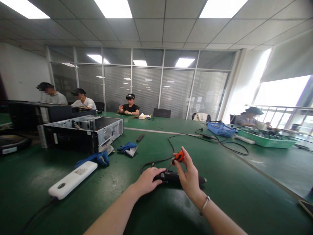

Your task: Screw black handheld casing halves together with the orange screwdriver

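On the green table before me lies a black corded tool [171,177], long and slim, with a small metal tip at its right end; it looks like an electric screwdriver. My left hand [149,179] has its fingers closed round the left end. Between the thumb and fingers of my right hand [190,178] is an orange-and-black screwdriver [179,156]. Its thin shaft slants down and left to the black tool's body near my left fingertips. Whether the tip sits in a screw is too small to tell. My right wrist hides part of the black tool.
A white power strip [73,179], blue gloves [128,148] and an opened computer case [80,133] occupy the left. A black cable [182,134] curves behind my hands. Blue [221,129] and green baskets [269,140] stand right. Several people sit around the table.
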Action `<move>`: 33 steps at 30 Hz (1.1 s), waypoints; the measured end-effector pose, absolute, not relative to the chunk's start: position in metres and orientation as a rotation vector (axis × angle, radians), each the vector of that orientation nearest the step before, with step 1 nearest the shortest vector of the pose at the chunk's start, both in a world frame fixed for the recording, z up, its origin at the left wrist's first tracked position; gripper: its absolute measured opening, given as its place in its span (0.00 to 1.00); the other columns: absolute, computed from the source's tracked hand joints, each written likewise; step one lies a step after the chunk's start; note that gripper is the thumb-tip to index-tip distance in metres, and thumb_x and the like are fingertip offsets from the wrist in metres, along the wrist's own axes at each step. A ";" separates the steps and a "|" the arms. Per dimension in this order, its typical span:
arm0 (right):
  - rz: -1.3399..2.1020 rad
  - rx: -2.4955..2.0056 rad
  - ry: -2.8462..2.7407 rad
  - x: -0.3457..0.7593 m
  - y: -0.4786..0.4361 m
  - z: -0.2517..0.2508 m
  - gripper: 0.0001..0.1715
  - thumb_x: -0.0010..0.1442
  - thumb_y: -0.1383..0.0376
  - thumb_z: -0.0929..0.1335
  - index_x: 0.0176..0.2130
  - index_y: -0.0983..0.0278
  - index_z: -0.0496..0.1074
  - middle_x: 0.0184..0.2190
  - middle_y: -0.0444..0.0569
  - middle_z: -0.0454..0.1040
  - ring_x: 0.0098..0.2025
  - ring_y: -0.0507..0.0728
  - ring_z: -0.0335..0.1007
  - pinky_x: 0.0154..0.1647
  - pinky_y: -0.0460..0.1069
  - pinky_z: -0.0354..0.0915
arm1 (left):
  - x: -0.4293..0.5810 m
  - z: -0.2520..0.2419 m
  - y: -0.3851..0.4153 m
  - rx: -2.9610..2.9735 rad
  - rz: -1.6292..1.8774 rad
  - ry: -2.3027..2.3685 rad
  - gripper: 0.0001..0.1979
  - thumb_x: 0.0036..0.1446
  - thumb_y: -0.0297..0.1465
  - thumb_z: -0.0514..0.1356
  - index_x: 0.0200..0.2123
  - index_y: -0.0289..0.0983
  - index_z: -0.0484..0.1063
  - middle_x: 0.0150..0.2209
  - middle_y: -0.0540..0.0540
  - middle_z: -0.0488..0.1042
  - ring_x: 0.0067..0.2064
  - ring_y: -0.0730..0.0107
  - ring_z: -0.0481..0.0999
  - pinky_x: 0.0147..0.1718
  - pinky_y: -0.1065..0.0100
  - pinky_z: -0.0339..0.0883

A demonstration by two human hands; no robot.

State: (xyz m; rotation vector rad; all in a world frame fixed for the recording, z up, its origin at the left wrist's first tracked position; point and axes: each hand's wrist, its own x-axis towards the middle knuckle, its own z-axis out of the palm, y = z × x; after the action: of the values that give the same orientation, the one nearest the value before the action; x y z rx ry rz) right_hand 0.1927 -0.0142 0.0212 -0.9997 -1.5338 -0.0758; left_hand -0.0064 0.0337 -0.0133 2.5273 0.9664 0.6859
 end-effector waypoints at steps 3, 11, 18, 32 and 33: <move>-0.074 -1.003 -1.579 0.194 -0.008 0.022 0.31 0.64 0.63 0.63 0.64 0.61 0.53 0.48 0.54 0.73 0.47 0.58 0.72 0.51 0.57 0.68 | -0.006 -0.015 0.035 2.537 0.690 0.959 0.27 0.57 0.32 0.61 0.60 0.47 0.62 0.52 0.46 0.71 0.52 0.60 0.69 0.55 0.60 0.59; -0.095 -1.064 -1.666 0.179 0.001 0.034 0.32 0.63 0.64 0.63 0.64 0.59 0.53 0.41 0.50 0.73 0.39 0.57 0.72 0.42 0.52 0.70 | -0.006 -0.015 0.039 2.542 0.674 0.946 0.25 0.59 0.33 0.59 0.60 0.45 0.62 0.51 0.46 0.71 0.51 0.61 0.70 0.54 0.61 0.60; -0.090 -1.036 -1.611 0.169 0.000 0.028 0.29 0.62 0.68 0.62 0.62 0.58 0.58 0.37 0.48 0.72 0.36 0.55 0.72 0.40 0.50 0.71 | -0.004 -0.017 0.045 2.522 0.653 0.962 0.25 0.59 0.33 0.58 0.60 0.44 0.62 0.52 0.46 0.71 0.52 0.59 0.69 0.54 0.61 0.59; 0.060 -0.962 -1.565 0.172 -0.003 0.012 0.29 0.64 0.67 0.60 0.63 0.61 0.53 0.45 0.52 0.72 0.43 0.56 0.74 0.48 0.53 0.70 | -0.004 -0.022 0.047 2.484 0.691 0.994 0.27 0.56 0.30 0.60 0.59 0.46 0.64 0.52 0.47 0.72 0.51 0.59 0.70 0.54 0.61 0.59; 0.061 -0.963 -1.556 0.171 -0.004 0.012 0.29 0.64 0.67 0.60 0.63 0.61 0.53 0.46 0.53 0.71 0.43 0.56 0.73 0.47 0.53 0.70 | -0.004 -0.021 0.047 2.483 0.688 0.993 0.27 0.56 0.31 0.60 0.59 0.46 0.64 0.52 0.47 0.72 0.51 0.59 0.70 0.54 0.61 0.59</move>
State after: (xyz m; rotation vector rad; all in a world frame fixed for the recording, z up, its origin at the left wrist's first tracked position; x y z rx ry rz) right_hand 0.1713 -0.0037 0.0118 -0.9635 -1.5563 0.0612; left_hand -0.0036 0.0470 -0.0212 2.4826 0.9926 0.6880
